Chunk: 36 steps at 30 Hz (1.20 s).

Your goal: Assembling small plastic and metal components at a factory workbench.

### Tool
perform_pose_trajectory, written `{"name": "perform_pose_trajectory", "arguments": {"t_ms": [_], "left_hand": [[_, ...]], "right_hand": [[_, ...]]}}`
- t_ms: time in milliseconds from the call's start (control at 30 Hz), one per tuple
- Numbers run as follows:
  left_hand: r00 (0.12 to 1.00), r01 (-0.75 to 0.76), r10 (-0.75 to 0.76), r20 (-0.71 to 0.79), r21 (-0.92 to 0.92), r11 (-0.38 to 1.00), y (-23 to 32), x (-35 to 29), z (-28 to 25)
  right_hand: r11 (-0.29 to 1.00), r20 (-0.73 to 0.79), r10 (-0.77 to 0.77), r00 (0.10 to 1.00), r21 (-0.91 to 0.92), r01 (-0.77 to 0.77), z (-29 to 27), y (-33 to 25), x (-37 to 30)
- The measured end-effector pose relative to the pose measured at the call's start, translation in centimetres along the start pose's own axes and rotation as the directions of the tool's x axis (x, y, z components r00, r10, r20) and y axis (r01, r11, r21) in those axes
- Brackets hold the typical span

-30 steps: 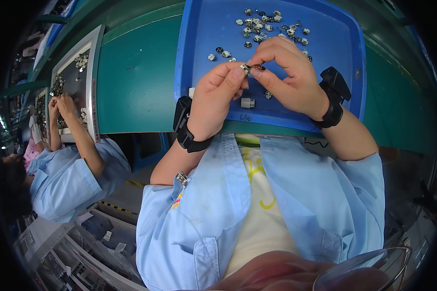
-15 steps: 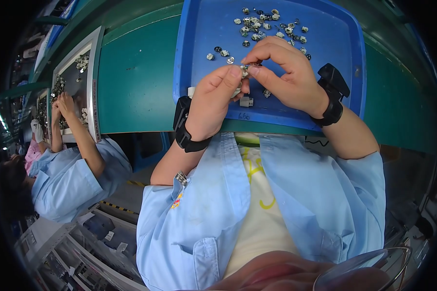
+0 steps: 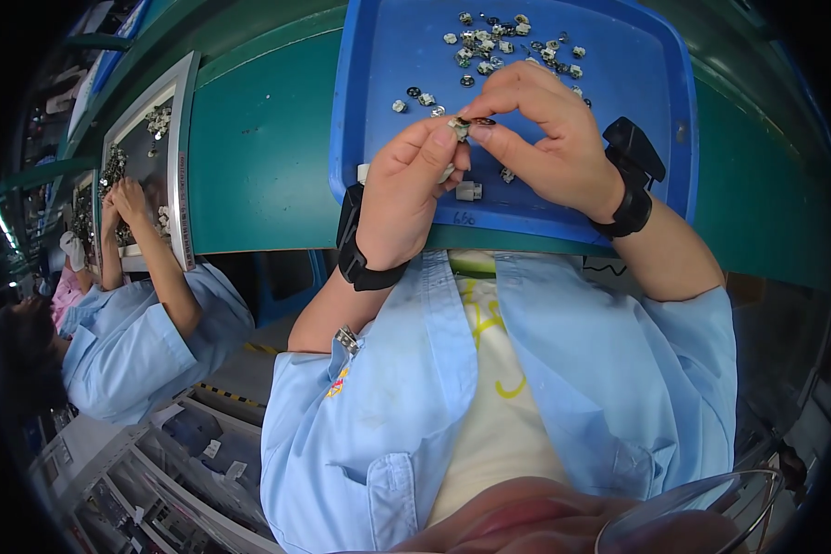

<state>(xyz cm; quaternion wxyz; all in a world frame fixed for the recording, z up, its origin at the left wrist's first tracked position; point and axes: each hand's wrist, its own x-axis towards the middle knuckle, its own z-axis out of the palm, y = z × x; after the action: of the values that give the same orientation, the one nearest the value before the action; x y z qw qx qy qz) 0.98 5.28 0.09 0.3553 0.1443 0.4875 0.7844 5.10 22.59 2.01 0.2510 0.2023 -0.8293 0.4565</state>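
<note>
Over the blue tray, both hands meet with fingertips close together. My left hand pinches a small white part with metal on it between thumb and fingers. Between the thumb and index finger of my right hand is a small dark disc, held edge-on against or very near the white part. Another pale piece shows partly under my left fingers. A light grey cylindrical piece lies in the tray just below my hands.
Several small white parts and dark discs lie scattered at the tray's far side. A white piece sits by my left wrist. The tray stands on a green table. At left, a co-worker's hands work over a metal-framed tray.
My hands have shifted very slightly, and the dark disc now shows more clearly between my right fingertips. The grip of both hands looks the same.
</note>
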Motion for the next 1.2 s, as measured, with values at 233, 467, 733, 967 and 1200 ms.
{"name": "perform_pose_trajectory", "arguments": {"t_ms": [233,467,733,967,1200], "left_hand": [[0.991,0.074,-0.077,0.109,0.036,0.997,0.1,0.1,-0.5],[0.999,0.028,-0.028,0.031,-0.017,0.999,0.0,0.5,-0.7],[1.0,-0.009,0.009,-0.007,-0.047,0.999,-0.1,0.2,-0.1],[1.0,-0.027,0.026,0.017,0.06,0.998,0.1,-0.2,0.4],[0.993,-0.12,0.112,0.049,0.23,0.966,0.3,-0.6,0.7]], "right_hand": [[0.997,0.018,0.049,0.999,0.066,-0.05,0.8,1.1,0.0],[0.995,0.006,0.028,1.0,0.092,-0.028,0.8,0.9,0.4],[0.998,-0.029,0.032,0.999,0.056,-0.031,0.5,0.6,0.1],[0.991,-0.003,0.079,0.997,0.112,-0.078,0.0,0.1,0.1],[0.963,0.15,0.108,0.983,0.228,-0.141,-0.6,-0.4,0.0]]}}
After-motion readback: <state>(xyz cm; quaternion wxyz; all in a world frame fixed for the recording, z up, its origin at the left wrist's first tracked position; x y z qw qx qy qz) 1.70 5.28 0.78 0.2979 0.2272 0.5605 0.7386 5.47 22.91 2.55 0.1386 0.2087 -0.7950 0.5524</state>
